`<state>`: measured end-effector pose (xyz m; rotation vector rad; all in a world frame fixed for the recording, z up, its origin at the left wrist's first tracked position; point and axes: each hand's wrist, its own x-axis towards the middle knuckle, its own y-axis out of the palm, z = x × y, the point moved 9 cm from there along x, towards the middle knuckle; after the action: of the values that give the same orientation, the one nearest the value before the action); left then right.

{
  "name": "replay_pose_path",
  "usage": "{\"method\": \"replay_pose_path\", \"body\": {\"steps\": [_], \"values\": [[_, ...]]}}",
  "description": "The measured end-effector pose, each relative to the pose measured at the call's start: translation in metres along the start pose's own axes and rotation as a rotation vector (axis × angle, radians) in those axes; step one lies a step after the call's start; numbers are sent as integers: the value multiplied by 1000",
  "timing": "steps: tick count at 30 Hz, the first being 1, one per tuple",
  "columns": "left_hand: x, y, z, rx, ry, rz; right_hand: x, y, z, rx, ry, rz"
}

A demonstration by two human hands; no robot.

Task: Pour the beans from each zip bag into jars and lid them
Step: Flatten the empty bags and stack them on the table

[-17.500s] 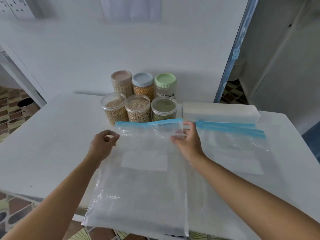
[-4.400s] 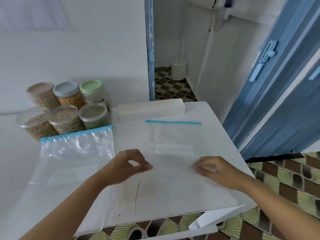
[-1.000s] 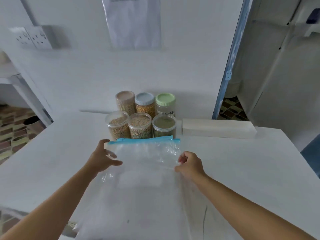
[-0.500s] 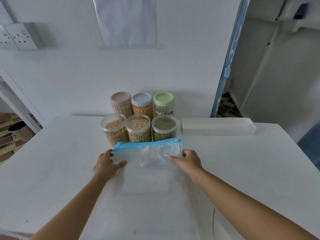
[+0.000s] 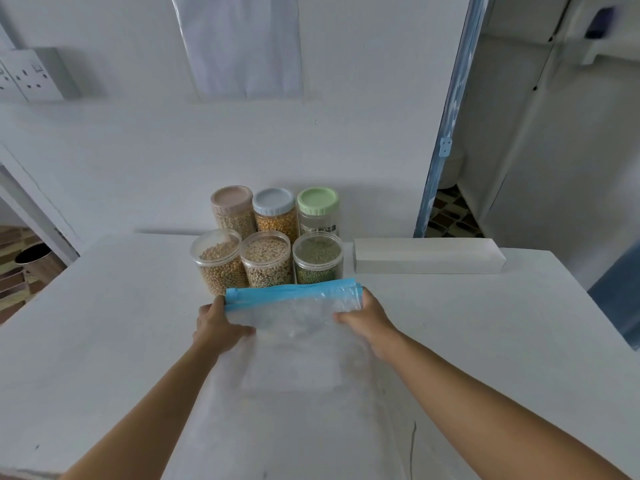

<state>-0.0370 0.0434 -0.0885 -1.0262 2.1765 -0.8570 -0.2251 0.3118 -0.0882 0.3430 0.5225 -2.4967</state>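
At the table's near edge, a flat clear zip bag, seemingly empty, near end cut off from view. Toward the middle, gripping its rolled blue zip end: left hand and right hand, each curled round one tip. Probably tidying with pouring done; next, rolling evenly. Along the far edge, six filled jars; front lids hard to make out.
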Motion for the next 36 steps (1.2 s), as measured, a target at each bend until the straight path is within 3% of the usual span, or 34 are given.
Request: {"method": "replay_pose_path", "body": {"steps": [6, 10, 17, 26, 32, 36], "values": [[-17, 0, -3, -244, 25, -20, -27, -12, 10, 132, -117, 37], [-42, 13, -29, -424, 208, 43, -36, -48, 2, 185, -149, -32], [-85, 69, -129, -313, 473, 123, -23, -160, -30, 140, -81, -162], [-92, 146, -215, -490, 265, 194, -1, -278, -32, -50, -120, -202], [-83, 168, -213, -356, 183, 112, 2, -288, -41, -260, -72, -230], [-94, 179, -202, -318, 271, 92, -15, -278, -71, -232, -75, -189]]}}
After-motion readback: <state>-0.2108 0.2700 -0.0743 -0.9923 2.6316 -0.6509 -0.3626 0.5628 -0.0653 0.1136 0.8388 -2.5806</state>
